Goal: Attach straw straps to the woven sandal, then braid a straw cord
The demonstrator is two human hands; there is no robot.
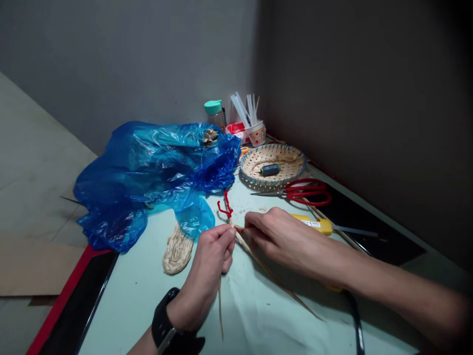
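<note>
Straw strands are held btwn the two hands, w/ their far end, tied w/ red cord, just beyond the fingertips. The strands are pinched by L hand, thumb closed on curled fingers. By R hand, just to the right, a thin strand is gripped, fingers bent inward, approx. closed. Loose tails are spread on the near side: one below L hand, one under R wrist, toward near right of table.
</note>
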